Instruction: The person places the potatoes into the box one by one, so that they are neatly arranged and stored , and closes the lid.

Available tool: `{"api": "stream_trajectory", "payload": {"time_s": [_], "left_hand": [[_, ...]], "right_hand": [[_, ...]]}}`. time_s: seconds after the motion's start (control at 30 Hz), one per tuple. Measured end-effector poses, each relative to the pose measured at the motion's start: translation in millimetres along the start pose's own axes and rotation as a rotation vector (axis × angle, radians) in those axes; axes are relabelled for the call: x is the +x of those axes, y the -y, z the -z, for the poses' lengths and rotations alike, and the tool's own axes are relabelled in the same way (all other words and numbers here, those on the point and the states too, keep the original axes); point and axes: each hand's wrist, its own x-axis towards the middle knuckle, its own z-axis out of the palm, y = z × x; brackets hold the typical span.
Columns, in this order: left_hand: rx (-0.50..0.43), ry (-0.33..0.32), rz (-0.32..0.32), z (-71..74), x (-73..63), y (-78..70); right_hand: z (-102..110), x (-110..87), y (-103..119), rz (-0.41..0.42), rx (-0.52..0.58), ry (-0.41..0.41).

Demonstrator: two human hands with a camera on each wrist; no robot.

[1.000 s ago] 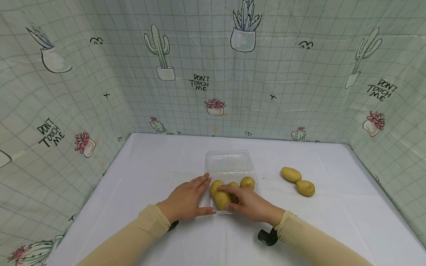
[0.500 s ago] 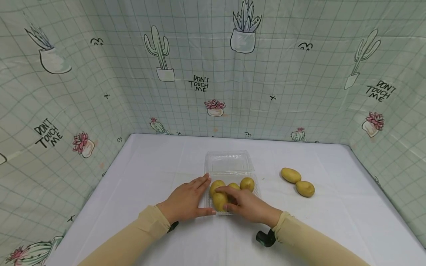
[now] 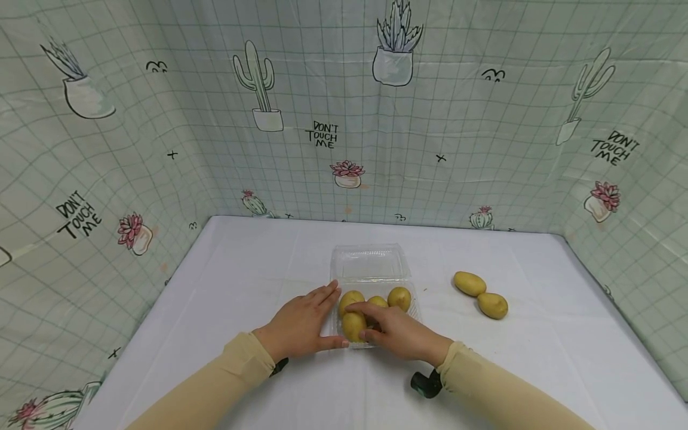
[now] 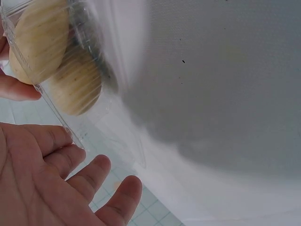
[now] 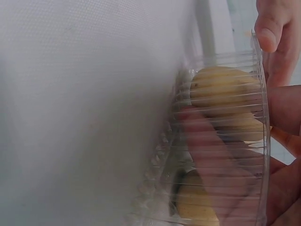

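Observation:
A clear plastic clamshell container (image 3: 371, 263) lies opened on the table, its lid folded back to the far side. Inside its base are several yellow potatoes, among them one at the left (image 3: 351, 298) and another at the far right corner (image 3: 399, 297). My right hand (image 3: 402, 331) reaches into the base and grips the near-left potato (image 3: 353, 327) between fingers and thumb. Through the ribbed wall in the right wrist view, a finger shows below a potato (image 5: 221, 89). My left hand (image 3: 301, 322), fingers extended, touches the container's left side. The right hand partly covers the middle potatoes.
Two loose potatoes, one farther back (image 3: 470, 283) and one nearer (image 3: 493, 305), lie touching on the table to the right of the container. A white cloth covers the table (image 3: 252, 263). Patterned fabric (image 3: 301, 77) walls in the back and both sides.
My right hand has shifted slightly left, and the potato in its grip has moved a little left and toward me within the container. The left hand stays put.

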Motion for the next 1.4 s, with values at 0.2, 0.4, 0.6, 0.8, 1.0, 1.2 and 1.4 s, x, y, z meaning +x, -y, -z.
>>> {"api": "stream_trajectory", "payload": {"time_s": [0.2, 0.4, 0.6, 0.8, 1.0, 1.2, 1.4], "left_hand": [[-0.009, -0.001, -0.003, 0.6, -0.6, -0.4], [0.002, 0.004, 0.002, 0.4, -0.5, -0.1], [0.003, 0.007, 0.004, -0.2, -0.4, 0.1], [-0.007, 0.010, 0.008, -0.3, -0.5, -0.1], [-0.011, 0.005, 0.006, 0.5, -0.6, -0.5], [-0.001, -0.007, -0.008, 1.3, -0.8, -0.4], [-0.004, -0.009, -0.007, 1.3, -0.8, -0.2]], "right_hand": [[1.0, 1.2, 0.8, -0.010, 0.035, 0.018], [1.3, 2.3, 1.0, -0.011, 0.047, 0.029], [0.4, 2.8, 1.0, -0.010, 0.028, 0.027], [0.1, 3.7, 1.1, -0.013, 0.019, 0.029], [0.0, 4.3, 0.0, -0.011, 0.014, 0.030], [0.7, 3.5, 0.6, -0.013, 0.012, 0.028], [2.3, 2.9, 1.2, -0.019, 0.002, 0.032]]}}
